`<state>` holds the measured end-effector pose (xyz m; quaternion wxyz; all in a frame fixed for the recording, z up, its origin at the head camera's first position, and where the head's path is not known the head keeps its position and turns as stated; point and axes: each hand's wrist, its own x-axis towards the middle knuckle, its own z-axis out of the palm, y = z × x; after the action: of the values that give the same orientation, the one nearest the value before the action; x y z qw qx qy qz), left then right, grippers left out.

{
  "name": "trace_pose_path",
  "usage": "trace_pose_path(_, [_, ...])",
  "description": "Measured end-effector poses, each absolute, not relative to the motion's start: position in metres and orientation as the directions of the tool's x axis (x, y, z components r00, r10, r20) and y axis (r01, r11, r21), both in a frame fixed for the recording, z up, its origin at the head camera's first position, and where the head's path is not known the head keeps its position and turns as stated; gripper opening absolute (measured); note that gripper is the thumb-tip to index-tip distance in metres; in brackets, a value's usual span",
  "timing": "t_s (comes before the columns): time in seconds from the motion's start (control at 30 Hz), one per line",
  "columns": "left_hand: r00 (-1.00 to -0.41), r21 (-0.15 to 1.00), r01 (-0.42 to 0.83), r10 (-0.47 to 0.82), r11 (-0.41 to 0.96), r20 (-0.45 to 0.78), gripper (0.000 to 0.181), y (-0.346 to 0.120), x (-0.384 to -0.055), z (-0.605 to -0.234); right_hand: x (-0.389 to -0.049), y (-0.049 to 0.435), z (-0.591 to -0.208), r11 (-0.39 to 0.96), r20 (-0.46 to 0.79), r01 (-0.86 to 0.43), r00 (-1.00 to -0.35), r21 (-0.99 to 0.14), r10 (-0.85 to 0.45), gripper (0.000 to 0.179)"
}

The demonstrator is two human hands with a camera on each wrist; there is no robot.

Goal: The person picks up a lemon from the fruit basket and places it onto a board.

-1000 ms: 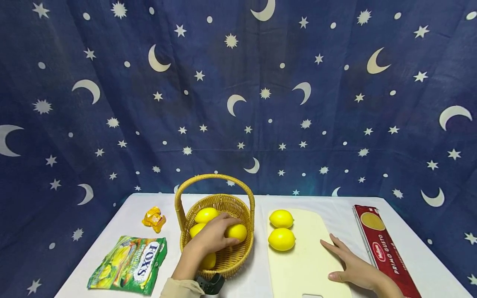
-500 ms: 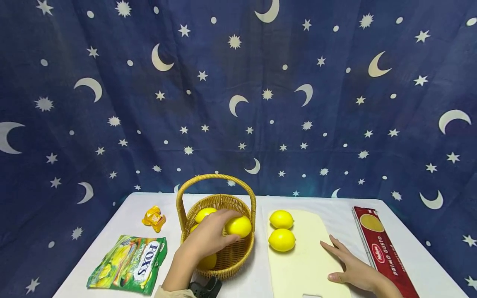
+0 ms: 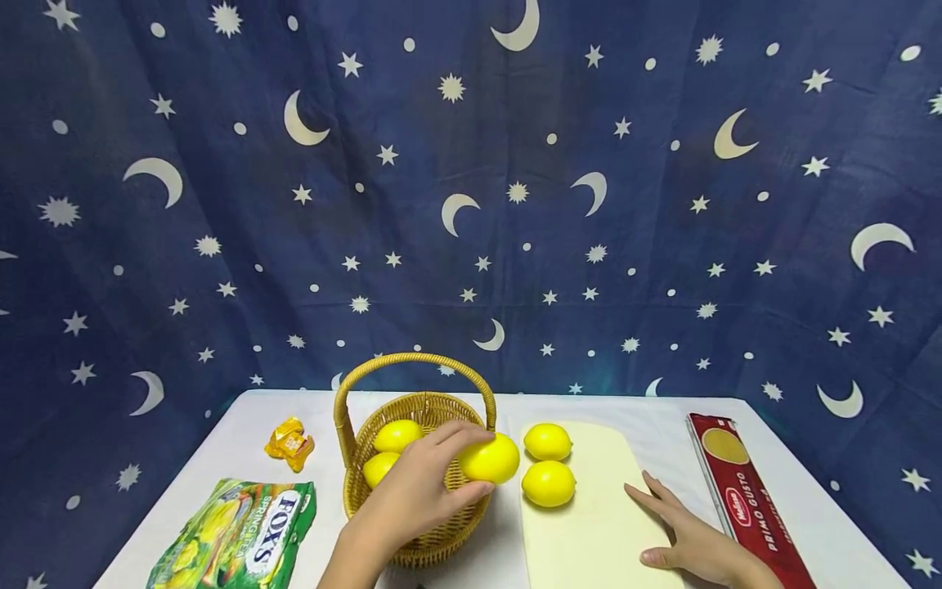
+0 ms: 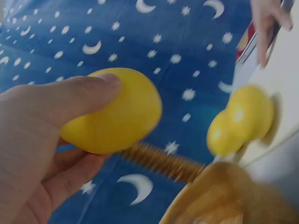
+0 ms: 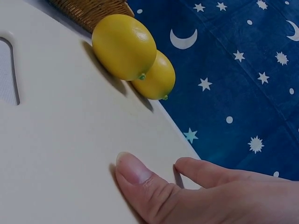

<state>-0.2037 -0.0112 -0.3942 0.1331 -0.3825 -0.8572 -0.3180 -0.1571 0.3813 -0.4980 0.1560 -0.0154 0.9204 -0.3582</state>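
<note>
Between thumb and fingers, my left hand [image 3: 419,491] grips a lemon [image 3: 491,460] over the right rim of the wicker basket [image 3: 353,491]. The left wrist view shows the thumb laid across this lemon [image 4: 126,112]. Inside the basket sit other lemons [image 3: 398,436], partly covered by the hand. Two more lemons, one farther [image 3: 548,442] and one nearer [image 3: 549,483], lie side by side on the left part of a cream cutting board [image 3: 589,532]. My right hand [image 3: 688,532] rests at the board's right edge, fingers extended and spread, with the thumb on the board [image 5: 60,140].
Left of the basket are a green Fox's candy bag [image 3: 239,532] and a crumpled orange wrapper [image 3: 290,443]. A long red pasta packet [image 3: 746,499] lies beyond the right hand. The basket's tall handle [image 3: 415,358] arches upward. A star-patterned blue curtain [image 3: 471,204] hangs behind the white table.
My left hand has lifted the lemon up out of the basket and carried it right, past the rim. The right hand stays at the board's edge. The head view has shifted slightly.
</note>
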Motion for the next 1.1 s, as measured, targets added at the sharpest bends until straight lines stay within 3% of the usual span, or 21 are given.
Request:
trace_pose_path(0.17, [-0.557, 0.407, 0.83, 0.605, 0.382, 0.568, 0.045, 0.012, -0.194, -0.4, -0.155, 0.38, -0.499, 0.727, -0.263, 0.086, -0.955, -0.682, -0.133, 0.092])
trace_pose_path(0.27, [-0.536, 0.426, 0.844, 0.562, 0.327, 0.63, 0.045, 0.024, -0.187, -0.411, -0.155, 0.38, -0.501, 0.724, -0.257, 0.078, -0.956, -0.685, -0.14, 0.092])
trace_pose_path(0.53, [-0.644, 0.604, 0.755, 0.467, 0.257, 0.606, 0.043, 0.051, -0.165, -0.467, -0.156, 0.383, -0.502, 0.742, -0.265, 0.081, -0.955, -0.666, -0.134, 0.092])
trace_pose_path(0.73, [-0.683, 0.673, 0.706, 0.462, 0.218, 0.567, 0.045, 0.063, -0.163, -0.504, -0.157, 0.382, -0.502, 0.73, -0.256, 0.081, -0.958, -0.679, -0.132, 0.094])
trace_pose_path(0.97, [-0.827, 0.874, 0.465, 0.421, 0.142, 0.371, 0.05, 0.063, -0.166, -0.525, -0.157, 0.381, -0.502, 0.746, -0.275, 0.089, -0.953, -0.66, -0.13, 0.093])
trace_pose_path(1.1, [-0.843, 0.903, 0.411, 0.43, 0.13, 0.322, 0.05, 0.065, -0.169, -0.528, -0.156, 0.383, -0.5, 0.752, -0.283, 0.09, -0.95, -0.653, -0.132, 0.091])
